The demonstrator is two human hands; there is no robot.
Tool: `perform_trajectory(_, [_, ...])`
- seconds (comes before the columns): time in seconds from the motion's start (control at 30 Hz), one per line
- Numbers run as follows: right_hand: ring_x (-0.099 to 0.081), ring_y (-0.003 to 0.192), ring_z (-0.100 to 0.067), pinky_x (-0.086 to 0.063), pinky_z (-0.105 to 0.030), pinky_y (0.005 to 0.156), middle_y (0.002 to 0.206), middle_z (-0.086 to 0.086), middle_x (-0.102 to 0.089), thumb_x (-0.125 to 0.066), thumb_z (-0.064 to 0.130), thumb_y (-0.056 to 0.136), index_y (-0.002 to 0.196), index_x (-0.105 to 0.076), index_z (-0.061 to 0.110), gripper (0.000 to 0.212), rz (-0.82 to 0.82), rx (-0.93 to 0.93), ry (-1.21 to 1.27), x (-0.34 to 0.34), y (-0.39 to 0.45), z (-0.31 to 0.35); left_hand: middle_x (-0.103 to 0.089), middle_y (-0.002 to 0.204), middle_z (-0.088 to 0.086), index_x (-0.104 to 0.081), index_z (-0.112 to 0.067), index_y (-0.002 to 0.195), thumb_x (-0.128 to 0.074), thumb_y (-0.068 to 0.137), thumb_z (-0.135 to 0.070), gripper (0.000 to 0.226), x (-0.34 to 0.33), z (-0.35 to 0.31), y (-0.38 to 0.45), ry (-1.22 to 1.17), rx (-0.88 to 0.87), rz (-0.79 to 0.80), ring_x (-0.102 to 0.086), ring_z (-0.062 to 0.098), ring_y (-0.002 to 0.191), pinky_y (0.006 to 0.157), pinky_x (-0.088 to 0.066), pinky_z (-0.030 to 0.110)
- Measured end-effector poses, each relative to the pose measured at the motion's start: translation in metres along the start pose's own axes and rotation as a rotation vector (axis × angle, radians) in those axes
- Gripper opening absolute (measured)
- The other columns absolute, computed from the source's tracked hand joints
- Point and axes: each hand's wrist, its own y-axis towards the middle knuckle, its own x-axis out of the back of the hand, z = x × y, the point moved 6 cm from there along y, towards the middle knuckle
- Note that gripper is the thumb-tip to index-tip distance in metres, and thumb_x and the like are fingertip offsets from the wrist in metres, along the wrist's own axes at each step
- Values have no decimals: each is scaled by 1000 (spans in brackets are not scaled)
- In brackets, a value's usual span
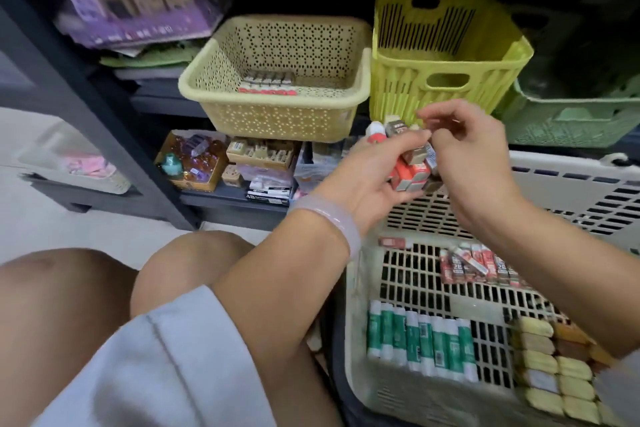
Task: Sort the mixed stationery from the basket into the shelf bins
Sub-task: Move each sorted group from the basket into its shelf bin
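While the left hand (372,172) grips a cluster of small erasers (410,163) in red-orange and brown sleeves, the right hand (460,142) pinches at the top of that cluster, both raised over the far edge of the white basket (360,340). Most print is blurred; "2B" reads on the red-and-brown packs (479,265) lying near the basket's far wall, about six in a row, and "4B" on a black box (268,191) on the lower shelf. Eight green-and-white glue sticks (420,340) lie side by side at the basket's near left. Yellow and brown erasers (554,367) are stacked at its near right corner, too crowded to count. On the shelf stand three bins: a tan bin (277,107) holding a few packs, a yellow-green bin (446,55), and a pale green bin (575,121) at the right edge.
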Motion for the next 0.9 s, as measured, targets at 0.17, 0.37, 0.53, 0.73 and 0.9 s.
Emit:
perform_trajectory(0.17, [-54, 86, 1, -47, -23, 87, 86, 13, -58, -39, -13, 81, 79, -59, 27, 45, 26, 56, 110, -32, 11, 52, -66, 62, 2, -58, -17, 84, -62, 84, -8, 9, 18, -60, -22, 28, -216, -38, -63, 16, 55, 67, -58, 39])
perform_trajectory(0.37, [-56, 91, -16, -49, -38, 91, 93, -1, -56, -48, -8, 89, 87, -61, 16, 27, 143, -74, 289, -98, 53, 85, -67, 54, 0, -56, -17, 76, -66, 81, -7, 14, 69, -130, -31, -32, -334, -125, -66, 15, 50, 59, -58, 38])
perform_trajectory(0.53, [-57, 72, -18, -50, -26, 64, 91, -16, -57, -41, -9, 92, 121, -51, 7, 35, 384, -437, 534, -168, 77, 71, -71, 62, 4, -57, -14, 81, -63, 82, -6, 10, 119, -162, -14, -40, -349, -174, -70, 20, 59, 61, -59, 41])
perform_trajectory(0.73, [-55, 64, -9, -47, -15, 53, 76, -4, -62, -53, 5, 91, 87, -63, 7, 11, 610, -418, 89, -202, 117, 41, -71, 63, 4, -59, -17, 79, -64, 82, -8, 11, 160, -175, 25, -40, -309, -217, -70, 21, 60, 68, -58, 42])
perform_trajectory(0.9, [-53, 59, -6, -45, -13, 48, 67, 2, -62, -64, 10, 84, 77, -61, 13, 9, 407, -475, -57, -212, 162, 8, -68, 55, -1, -58, -19, 75, -65, 81, -9, 14, 189, -187, 46, -55, -323, -295, -66, 16, 52, 60, -59, 39])
